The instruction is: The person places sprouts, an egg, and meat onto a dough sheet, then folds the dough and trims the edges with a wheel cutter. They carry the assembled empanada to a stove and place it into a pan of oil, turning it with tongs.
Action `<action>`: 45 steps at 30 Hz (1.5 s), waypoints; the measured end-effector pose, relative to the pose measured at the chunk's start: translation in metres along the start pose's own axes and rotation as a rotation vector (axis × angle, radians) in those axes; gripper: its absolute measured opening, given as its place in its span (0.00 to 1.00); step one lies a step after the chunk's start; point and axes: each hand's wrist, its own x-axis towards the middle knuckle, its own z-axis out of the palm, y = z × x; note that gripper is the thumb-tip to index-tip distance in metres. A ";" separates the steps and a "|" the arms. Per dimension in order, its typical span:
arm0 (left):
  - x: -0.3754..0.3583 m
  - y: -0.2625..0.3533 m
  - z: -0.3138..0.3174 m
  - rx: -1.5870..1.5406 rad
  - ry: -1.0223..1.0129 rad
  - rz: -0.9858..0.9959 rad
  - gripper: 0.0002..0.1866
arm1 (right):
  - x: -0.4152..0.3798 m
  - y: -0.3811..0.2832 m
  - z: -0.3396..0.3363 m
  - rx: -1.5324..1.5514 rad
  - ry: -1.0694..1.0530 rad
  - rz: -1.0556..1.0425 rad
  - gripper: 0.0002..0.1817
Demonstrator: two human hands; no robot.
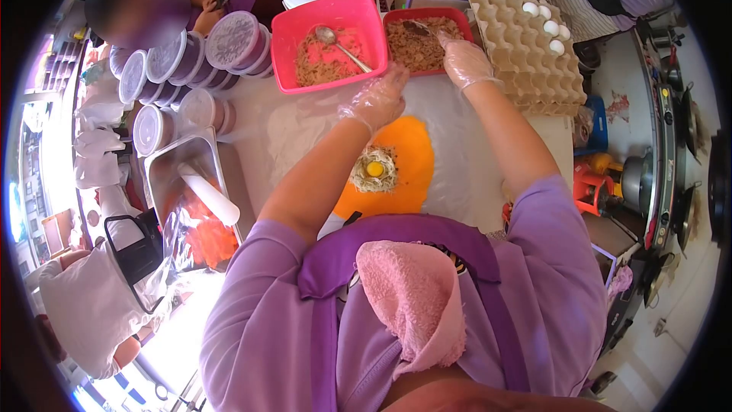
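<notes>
Right hand [467, 65] at filling [415, 56], grip unclear

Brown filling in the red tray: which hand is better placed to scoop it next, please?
Probably the right hand: it reaches over the right side of the brown filling. The left hand is outside the red tray.

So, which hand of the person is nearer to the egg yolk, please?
Left. The left hand is just beyond the egg yolk, apart from it. The right hand is farther away, at the right side of the red container.
</notes>
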 end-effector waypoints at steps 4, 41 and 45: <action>0.000 0.002 -0.004 0.002 -0.010 0.008 0.31 | -0.008 0.001 0.011 -0.079 -0.062 -0.050 0.19; 0.001 -0.008 -0.006 -0.100 -0.056 -0.074 0.31 | -0.006 -0.019 0.008 -0.183 -0.185 -0.117 0.17; -0.001 0.001 -0.011 -0.051 -0.060 -0.074 0.32 | -0.017 -0.032 -0.020 -0.008 -0.008 -0.106 0.17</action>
